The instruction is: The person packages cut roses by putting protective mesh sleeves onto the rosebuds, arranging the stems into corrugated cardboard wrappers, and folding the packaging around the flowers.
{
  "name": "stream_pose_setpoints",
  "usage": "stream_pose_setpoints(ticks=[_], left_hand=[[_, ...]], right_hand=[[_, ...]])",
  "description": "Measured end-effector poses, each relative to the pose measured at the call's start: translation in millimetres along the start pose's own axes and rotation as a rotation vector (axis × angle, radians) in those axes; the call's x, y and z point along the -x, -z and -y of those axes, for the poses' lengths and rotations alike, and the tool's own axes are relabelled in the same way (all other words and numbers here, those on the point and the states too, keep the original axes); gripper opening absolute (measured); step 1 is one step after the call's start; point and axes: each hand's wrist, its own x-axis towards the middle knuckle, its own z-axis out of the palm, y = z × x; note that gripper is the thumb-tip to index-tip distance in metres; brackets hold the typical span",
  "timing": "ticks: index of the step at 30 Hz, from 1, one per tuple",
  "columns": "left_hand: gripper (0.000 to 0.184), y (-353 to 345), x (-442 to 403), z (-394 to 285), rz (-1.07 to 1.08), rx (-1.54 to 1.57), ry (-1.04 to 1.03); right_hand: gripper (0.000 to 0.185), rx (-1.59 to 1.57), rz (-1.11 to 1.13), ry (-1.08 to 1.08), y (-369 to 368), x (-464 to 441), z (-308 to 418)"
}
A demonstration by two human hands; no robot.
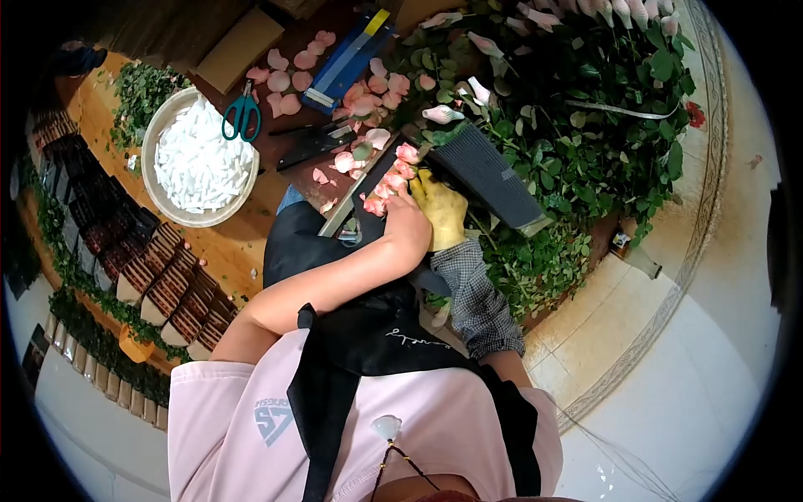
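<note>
My bare left hand [407,224] reaches in from the left, its fingers curled against the lowest heads of a row of pink roses [396,182]. The roses lie along a long, narrow dark board with a pale edge [341,219]. Right beside it, my right hand [441,205] wears a stained yellow glove and a checked sleeve cover. The glove's fingers are bent next to the rose heads; what they hold is hidden. A dark ribbed panel [485,176] slants away just beyond the glove.
Leafy rose stems [577,159] with sleeved buds heap up at the right. To the left stands a tub [150,159] of white tubes, with teal scissors [242,117] at its rim. Loose petals [365,102] and a blue box [345,63] lie at the top.
</note>
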Motion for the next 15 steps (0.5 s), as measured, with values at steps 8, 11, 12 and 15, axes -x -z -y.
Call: stream_pose_setpoints(ticks=[8,11,12,15], left_hand=[[0.042,-5,-4,13,-0.463,-0.040,-0.099],[0.055,-3,-5,8,-0.224,0.093,0.051],[0.060,-2,-5,8,-0.181,0.093,0.070],[0.055,3,-7,9,-0.109,0.162,0.079]], right_hand=[[0.023,-0.040,-0.149,0.078,-16,1,-11],[0.021,-0.149,-0.390,-0.048,3,12,-9],[0.018,-0.129,-0.324,-0.167,16,13,-7],[0.021,-0.005,-0.183,-0.251,9,14,-13]])
